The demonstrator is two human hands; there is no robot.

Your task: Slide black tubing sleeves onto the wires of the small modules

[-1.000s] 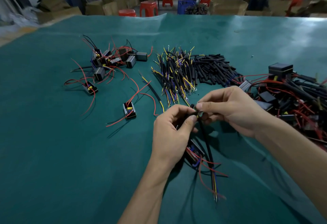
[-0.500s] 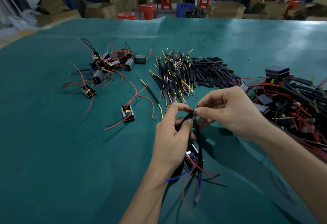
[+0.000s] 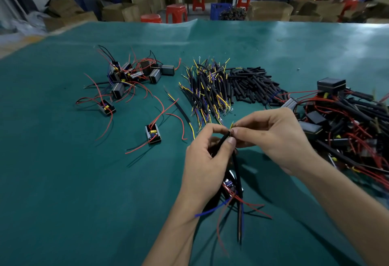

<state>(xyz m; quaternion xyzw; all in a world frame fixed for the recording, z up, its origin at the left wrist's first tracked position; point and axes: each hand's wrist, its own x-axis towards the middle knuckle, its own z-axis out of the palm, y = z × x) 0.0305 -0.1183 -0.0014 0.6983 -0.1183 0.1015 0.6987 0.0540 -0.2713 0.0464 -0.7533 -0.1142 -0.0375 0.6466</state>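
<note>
While the left hand (image 3: 207, 160) pinches the sleeve (image 3: 235, 160) and the right hand (image 3: 271, 137) pinches the wire (image 3: 231, 125), the thin wire could bend and miss.

Black tubing sleeve (image 3: 236, 167) over yellow wire (image 3: 231, 125), small module (image 3: 230, 183) dangling beneath.

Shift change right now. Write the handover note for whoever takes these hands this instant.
Left hand: grip pinches a black sleeve near its top end.
Right hand: grip pinches the yellow wire tip sticking out of that sleeve.
The held module hangs under the left hand, its red and blue wires trailing on the green mat.
Supplies: loose sleeves centre; unsleeved modules far left.
Done: sleeved pile on the right.
Left: finish this module, then the left pile.
</note>
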